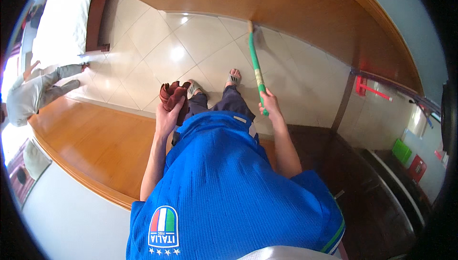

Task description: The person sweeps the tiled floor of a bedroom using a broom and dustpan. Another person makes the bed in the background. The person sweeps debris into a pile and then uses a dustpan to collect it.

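Note:
My left hand (pixel 168 116) is closed round a crumpled dark reddish-brown cloth (pixel 174 96), held in front of my waist. My right hand (pixel 270 103) grips the near end of a long green stick (pixel 255 62). The stick points away from me over the tiles, and its far tip is tan. A pale patterned band shows partway along it. That far tip lies close to the foot of the wooden panel; whether it touches the floor or the panel I cannot tell.
Light tiles (pixel 157 52) cover the floor under my sandalled feet. A tall wooden panel (pixel 286 2) runs along the far side, another wooden surface (pixel 100 145) along the near left. A person (pixel 28 97) is by a white bed (pixel 62 16) at left. A red bracket (pixel 369 88) hangs at right.

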A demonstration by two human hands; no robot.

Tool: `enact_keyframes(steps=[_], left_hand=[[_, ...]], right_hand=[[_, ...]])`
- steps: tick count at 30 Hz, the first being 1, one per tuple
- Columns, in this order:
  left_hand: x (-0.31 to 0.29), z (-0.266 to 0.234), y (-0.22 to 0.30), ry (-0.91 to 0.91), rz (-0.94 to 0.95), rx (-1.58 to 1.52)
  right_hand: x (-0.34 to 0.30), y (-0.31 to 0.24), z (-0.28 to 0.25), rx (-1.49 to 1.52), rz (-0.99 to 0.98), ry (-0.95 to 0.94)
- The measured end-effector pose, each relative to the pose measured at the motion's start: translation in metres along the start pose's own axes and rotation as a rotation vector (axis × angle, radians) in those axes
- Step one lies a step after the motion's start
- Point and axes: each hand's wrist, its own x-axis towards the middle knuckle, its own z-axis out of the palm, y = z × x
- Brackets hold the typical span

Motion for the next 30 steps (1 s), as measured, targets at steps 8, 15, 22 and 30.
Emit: enact_keyframes(steps=[8, 15, 22, 30], left_hand=[[0.008, -0.052, -0.025, 0.001, -0.048, 0.022], [0.023, -0.1, -0.027, 0.01, -0.034, -0.06], [0.023, -0.132, -0.05, 0.108, 0.154, -0.319], [0.017, -0.137, -0.044, 0.343, 0.173, -0.301]], right_hand=[[0.101, -0.013, 0.104, -0.061, 0.0, 0.039], [0.134, -0.06, 0.132, -0.023, 0.071, -0.055], [0.056, -0.06, 0.09, -0.283, -0.074, -0.069], [-0.039, -0.159, 0.135, -0.46, 0.21, -0.355]])
